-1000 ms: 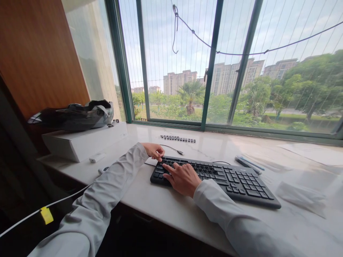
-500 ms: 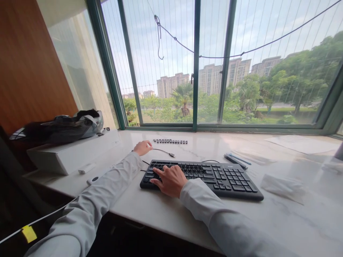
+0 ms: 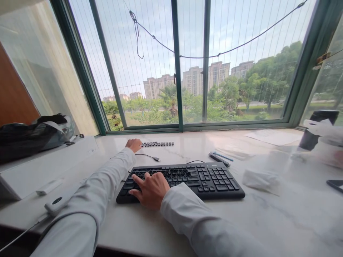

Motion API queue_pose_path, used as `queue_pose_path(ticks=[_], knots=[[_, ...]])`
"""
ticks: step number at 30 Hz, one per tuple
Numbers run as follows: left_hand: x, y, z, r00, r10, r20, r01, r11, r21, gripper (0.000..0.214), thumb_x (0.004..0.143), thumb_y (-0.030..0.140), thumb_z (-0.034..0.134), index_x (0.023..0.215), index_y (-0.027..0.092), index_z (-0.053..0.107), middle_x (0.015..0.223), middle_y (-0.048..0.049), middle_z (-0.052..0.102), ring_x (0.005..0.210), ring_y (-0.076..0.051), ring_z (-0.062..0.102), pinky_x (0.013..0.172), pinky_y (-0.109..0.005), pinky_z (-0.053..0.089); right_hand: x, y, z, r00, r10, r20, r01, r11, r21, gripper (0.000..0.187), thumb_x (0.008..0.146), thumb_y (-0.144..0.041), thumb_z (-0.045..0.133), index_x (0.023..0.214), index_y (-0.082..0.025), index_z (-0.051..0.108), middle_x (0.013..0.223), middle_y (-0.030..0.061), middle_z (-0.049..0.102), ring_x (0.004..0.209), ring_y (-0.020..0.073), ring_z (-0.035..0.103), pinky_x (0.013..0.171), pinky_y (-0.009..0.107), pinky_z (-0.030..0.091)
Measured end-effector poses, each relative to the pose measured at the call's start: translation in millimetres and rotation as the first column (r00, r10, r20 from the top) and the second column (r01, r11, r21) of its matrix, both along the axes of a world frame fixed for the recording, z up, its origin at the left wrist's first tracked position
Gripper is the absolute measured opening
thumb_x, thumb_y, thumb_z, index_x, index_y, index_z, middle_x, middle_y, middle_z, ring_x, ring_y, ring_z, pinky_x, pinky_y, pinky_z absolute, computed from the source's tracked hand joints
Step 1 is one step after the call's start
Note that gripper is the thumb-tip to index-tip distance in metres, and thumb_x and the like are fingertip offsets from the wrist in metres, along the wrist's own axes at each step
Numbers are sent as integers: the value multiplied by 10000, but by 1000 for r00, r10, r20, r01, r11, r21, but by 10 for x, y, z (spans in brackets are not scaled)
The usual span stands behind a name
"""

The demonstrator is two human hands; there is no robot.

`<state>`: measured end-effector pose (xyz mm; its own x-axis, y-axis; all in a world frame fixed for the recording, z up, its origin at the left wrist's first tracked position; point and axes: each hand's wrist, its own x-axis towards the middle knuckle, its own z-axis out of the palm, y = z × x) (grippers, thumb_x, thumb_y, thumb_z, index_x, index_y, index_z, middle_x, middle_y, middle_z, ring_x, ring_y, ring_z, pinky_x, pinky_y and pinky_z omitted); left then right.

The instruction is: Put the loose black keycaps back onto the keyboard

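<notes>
My left hand (image 3: 134, 145) reaches to the left end of two short rows of loose black keycaps (image 3: 158, 144) on the far part of the worktop. Its fingers are bunched and curled down there; what is between the fingertips is hidden. My right hand (image 3: 152, 189) rests over the left side of a black keyboard (image 3: 219, 194), index finger stretched out and thumb spread, touching the keys. Several key places in the upper-left area look bare of caps. A cable with a USB plug (image 3: 157, 159) lies behind the keyboard, near my left hand.
Behind the keyboard lie a dark tool and a blue stick (image 3: 223, 156). Crumpled clear plastic (image 3: 261, 178) sits at right. On the left are a white box (image 3: 53, 167), a dark bag (image 3: 34, 134) and a white device (image 3: 57, 203) with a cable. A window closes off the back.
The camera has turned to the right. My left hand has moved right to the end of the keycap rows, its fingers now bunched. The right hand stays on the keyboard.
</notes>
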<state>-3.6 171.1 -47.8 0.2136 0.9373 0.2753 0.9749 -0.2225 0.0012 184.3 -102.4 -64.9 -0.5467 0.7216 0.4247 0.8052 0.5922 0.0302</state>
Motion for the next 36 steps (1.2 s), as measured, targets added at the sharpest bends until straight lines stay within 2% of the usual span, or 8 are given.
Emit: queue_pose_path(ticks=[8, 16, 21, 24, 27, 29, 31, 36], knots=[[53, 165, -148, 988, 58, -140, -48, 996, 75, 169, 697, 305, 573, 747, 188, 684, 888, -98, 668, 871, -255, 587, 772, -314, 376, 1, -11, 21, 999, 6, -32, -6, 1000, -4, 618, 878, -626, 113, 1239, -247, 441, 849, 83, 634, 665, 202, 612, 576, 317, 401], [38, -20, -10, 986, 28, -167, -8, 993, 116, 176, 708, 273, 541, 699, 173, 686, 898, -93, 680, 859, -241, 590, 757, -300, 377, 13, -29, 62, 1000, 15, -14, -15, 1000, -19, 612, 886, -613, 123, 1224, -225, 456, 866, 99, 640, 691, 218, 616, 578, 327, 401], [27, -399, 308, 995, 4, -100, 12, 988, 156, 232, 726, 367, 552, 799, 223, 720, 906, -40, 692, 861, -225, 597, 738, -274, 391, 36, -79, 187, 1000, -2, 22, 3, 999, -48, 578, 905, -578, 166, 1235, -191, 440, 863, 112, 665, 717, 223, 634, 599, 326, 396], [41, -825, 531, 970, -238, 56, 230, 965, 123, 233, 683, 408, 621, 771, 224, 734, 811, -11, 703, 775, -176, 604, 698, -239, 398, 68, -61, 256, 998, -62, 23, 63, 997, -42, 491, 930, -507, 191, 1122, -180, 503, 834, 107, 675, 732, 224, 641, 608, 319, 396], [54, -1291, 656, 877, -464, 124, 471, 882, -26, 237, 691, 401, 635, 782, 209, 740, 772, -3, 701, 671, -118, 579, 628, -205, 388, 106, -2, 271, 989, -146, 0, 146, 989, -21, 420, 951, -400, 206, 965, -164, 553, 813, 106, 678, 741, 224, 646, 622, 315, 399], [54, -1523, 662, 830, -540, 142, 558, 814, -161, 210, 681, 371, 653, 763, 201, 744, 732, -3, 697, 639, -102, 569, 607, -193, 385, 123, 39, 257, 983, -186, 7, 186, 982, -16, 387, 948, -363, 240, 918, -155, 565, 786, 113, 677, 745, 230, 648, 627, 316, 401], [47, -1653, 621, 811, -564, 153, 583, 762, -283, 185, 661, 342, 673, 746, 195, 748, 693, -4, 689, 606, -95, 557, 581, -186, 383, 130, 66, 238, 980, -194, 41, 195, 981, -9, 360, 942, -341, 264, 900, -156, 570, 762, 113, 674, 734, 232, 649, 619, 315, 401], [32, -1683, 507, 812, -553, 189, 576, 703, -418, 172, 644, 311, 693, 757, 196, 751, 680, 1, 683, 596, -91, 555, 567, -180, 385, 122, 89, 216, 986, -129, 110, 129, 992, 9, 315, 922, -280, 293, 871, -167, 582, 747, 102, 673, 692, 232, 646, 593, 306, 396]])
